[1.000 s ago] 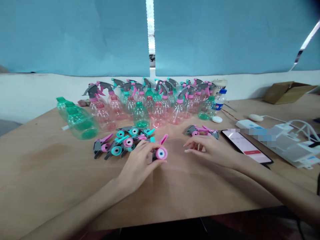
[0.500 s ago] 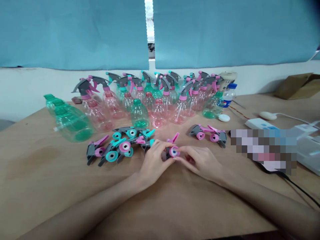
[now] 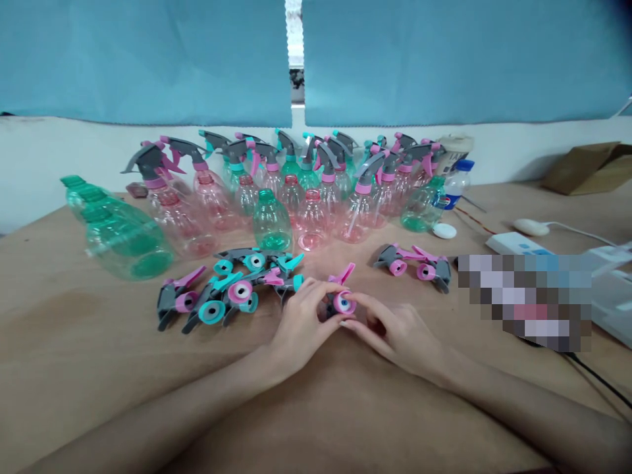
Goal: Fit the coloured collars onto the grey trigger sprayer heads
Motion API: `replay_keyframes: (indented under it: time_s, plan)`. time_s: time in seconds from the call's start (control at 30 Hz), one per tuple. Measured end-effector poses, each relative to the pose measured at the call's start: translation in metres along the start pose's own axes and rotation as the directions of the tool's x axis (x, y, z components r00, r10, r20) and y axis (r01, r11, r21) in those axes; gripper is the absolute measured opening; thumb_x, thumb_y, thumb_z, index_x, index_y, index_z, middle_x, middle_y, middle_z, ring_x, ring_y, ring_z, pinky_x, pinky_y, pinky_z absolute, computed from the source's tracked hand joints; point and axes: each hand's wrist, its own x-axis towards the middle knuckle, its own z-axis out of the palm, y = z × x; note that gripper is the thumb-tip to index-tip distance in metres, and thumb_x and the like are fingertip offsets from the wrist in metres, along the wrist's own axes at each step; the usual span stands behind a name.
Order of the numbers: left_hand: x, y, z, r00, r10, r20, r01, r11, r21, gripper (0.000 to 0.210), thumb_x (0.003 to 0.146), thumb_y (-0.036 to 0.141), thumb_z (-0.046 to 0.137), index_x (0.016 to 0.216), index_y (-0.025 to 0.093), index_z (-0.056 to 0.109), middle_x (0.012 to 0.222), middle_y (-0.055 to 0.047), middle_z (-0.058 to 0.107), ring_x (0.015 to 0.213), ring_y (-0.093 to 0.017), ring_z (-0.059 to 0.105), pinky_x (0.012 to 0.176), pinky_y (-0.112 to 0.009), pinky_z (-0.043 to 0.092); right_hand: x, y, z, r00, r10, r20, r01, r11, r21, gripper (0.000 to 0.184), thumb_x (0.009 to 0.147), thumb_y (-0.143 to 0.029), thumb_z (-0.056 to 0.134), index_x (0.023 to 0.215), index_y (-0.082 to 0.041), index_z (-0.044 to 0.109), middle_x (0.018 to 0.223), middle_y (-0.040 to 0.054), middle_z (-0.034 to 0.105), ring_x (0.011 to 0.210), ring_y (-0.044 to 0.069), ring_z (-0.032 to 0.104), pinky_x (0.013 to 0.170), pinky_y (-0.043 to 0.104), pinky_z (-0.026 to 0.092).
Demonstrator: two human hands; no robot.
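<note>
The left hand (image 3: 299, 327) has its fingers pinched on a pink and gray spray head (image 3: 344, 303), and just to the right of it the right hand (image 3: 409, 332) bends its fingers by the pink ring, but I can't tell if they squeeze it. The ring's round open end faces back to the person, while the pink trigger (image 3: 344, 272) pokes up and away. Past the hands, a green bottle (image 3: 272, 222) stands on the worktop (image 3: 316, 415).
</note>
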Motion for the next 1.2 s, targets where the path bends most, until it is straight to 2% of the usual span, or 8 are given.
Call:
replay_keyframes:
  time_s: [0.23, 0.47, 0.63, 0.87, 1.2]
  plan:
    - [0.0014, 0.0001, -0.0007, 1.000, -0.007, 0.010, 0.007, 1.000, -0.029, 0.025, 0.075, 0.021, 0.072, 0.098, 0.023, 0.062, 0.083, 0.002, 0.061, 0.069, -0.014, 0.054, 0.064, -0.026, 0.044, 0.0004, -0.0026, 0.0007, 0.989, 0.102, 0.102, -0.117, 0.981, 0.153, 0.031, 0.093, -0.035, 0.046, 0.118, -0.016, 0.048, 0.056, -0.0061, 0.053, 0.044, 0.010, 0.048, 0.047, 0.021, 0.036]
    - [0.0016, 0.0017, -0.0007, 0.998, -0.005, 0.057, 0.008, 0.998, -0.058, 0.024, 0.075, 0.021, 0.073, 0.097, 0.022, 0.063, 0.082, 0.001, 0.062, 0.071, -0.015, 0.054, 0.067, -0.026, 0.044, -0.0027, 0.0014, -0.0022, 0.988, 0.130, 0.078, -0.146, 0.956, 0.254, 0.022, 0.089, -0.030, 0.052, 0.108, -0.019, 0.051, 0.053, -0.0093, 0.041, 0.044, 0.009, 0.042, 0.046, 0.020, 0.034]
    - [0.0017, 0.0016, -0.0008, 0.995, 0.014, 0.098, -0.007, 0.998, -0.069, 0.022, 0.078, 0.024, 0.071, 0.098, 0.022, 0.063, 0.088, 0.001, 0.065, 0.077, -0.016, 0.054, 0.072, -0.027, 0.044, -0.0025, 0.0021, -0.0021, 0.990, 0.128, 0.061, -0.140, 0.948, 0.286, 0.021, 0.088, -0.027, 0.054, 0.107, -0.020, 0.049, 0.054, -0.0098, 0.041, 0.044, 0.008, 0.041, 0.046, 0.019, 0.033]
    - [0.0013, 0.0012, -0.0014, 0.991, 0.021, 0.135, -0.013, 0.998, -0.061, 0.023, 0.080, 0.021, 0.069, 0.102, 0.021, 0.062, 0.088, 0.000, 0.065, 0.080, -0.017, 0.053, 0.076, -0.030, 0.043, -0.0012, 0.0041, -0.0003, 0.989, 0.105, 0.101, -0.131, 0.946, 0.298, 0.025, 0.087, -0.024, 0.056, 0.109, -0.019, 0.047, 0.056, -0.0100, 0.040, 0.045, 0.007, 0.039, 0.047, 0.019, 0.030]
    - [0.0007, 0.0015, -0.0022, 0.975, 0.123, 0.184, -0.113, 0.992, -0.063, 0.014, 0.084, 0.022, 0.063, 0.097, 0.019, 0.058, 0.090, -0.002, 0.061, 0.082, -0.018, 0.051, 0.073, -0.029, 0.042, 0.0004, 0.0048, -0.0029, 0.976, 0.121, 0.182, -0.169, 0.946, 0.278, 0.016, 0.086, -0.027, 0.057, 0.096, -0.020, 0.047, 0.056, -0.0099, 0.040, 0.046, 0.007, 0.040, 0.048, 0.020, 0.028]
